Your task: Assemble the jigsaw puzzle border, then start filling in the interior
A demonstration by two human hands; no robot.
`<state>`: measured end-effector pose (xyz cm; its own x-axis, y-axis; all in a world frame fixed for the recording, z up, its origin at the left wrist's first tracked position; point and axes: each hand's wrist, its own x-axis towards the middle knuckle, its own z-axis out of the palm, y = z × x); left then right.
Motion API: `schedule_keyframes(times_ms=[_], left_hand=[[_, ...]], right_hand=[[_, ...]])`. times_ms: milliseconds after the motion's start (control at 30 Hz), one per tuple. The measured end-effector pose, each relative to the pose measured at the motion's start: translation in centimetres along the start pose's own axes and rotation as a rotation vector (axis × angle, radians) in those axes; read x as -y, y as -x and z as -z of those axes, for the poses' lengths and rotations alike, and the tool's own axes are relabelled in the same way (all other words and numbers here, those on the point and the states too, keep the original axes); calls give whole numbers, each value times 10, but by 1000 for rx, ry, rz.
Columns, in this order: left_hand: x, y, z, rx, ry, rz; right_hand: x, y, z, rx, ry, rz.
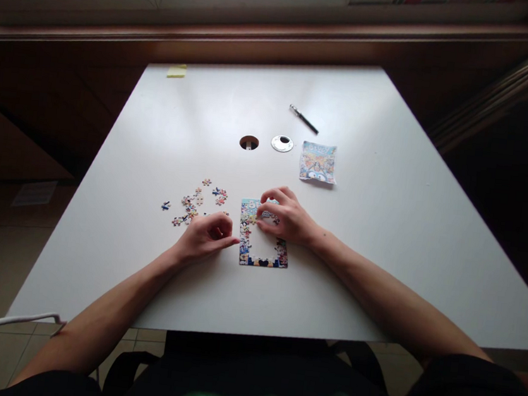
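Observation:
A small jigsaw puzzle [263,263] lies on the white table with its border joined and a bare middle. Over its upper right part is my right hand [288,218], thumb and fingertips pinched at a small puzzle piece [252,219] by the upper left inner edge. My left hand [207,236] rests just left of the puzzle, fingers curled and thumb stretched out to the puzzle's left edge. Nothing shows between those fingers. Loose puzzle pieces [190,202] are scattered beyond and left of my left hand, some partly hidden behind it.
A colourful picture packet [318,163] lies to the right behind the puzzle. Farther back are a black pen [304,119], a round metal cover [282,143] and a cable hole [249,142]. A yellow sticky note [177,71] is at the far left corner.

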<state>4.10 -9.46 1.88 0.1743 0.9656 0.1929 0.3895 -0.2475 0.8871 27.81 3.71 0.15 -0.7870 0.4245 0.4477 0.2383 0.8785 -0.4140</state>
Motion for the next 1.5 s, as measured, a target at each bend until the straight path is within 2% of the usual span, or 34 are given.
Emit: schedule_keyframes(times_ms=[367, 1033, 1367, 1500], left_hand=[[0, 0, 0, 0, 1, 0], [1, 1, 1, 6, -1, 2], [1, 1, 0, 15, -34, 2], [-1, 0, 2, 20, -31, 17]], right_hand=[[0, 2, 2, 8, -30, 66], [0, 2, 1, 32, 24, 83], [7, 1, 3, 85, 180, 104], [8, -1, 4, 44, 72, 55]])
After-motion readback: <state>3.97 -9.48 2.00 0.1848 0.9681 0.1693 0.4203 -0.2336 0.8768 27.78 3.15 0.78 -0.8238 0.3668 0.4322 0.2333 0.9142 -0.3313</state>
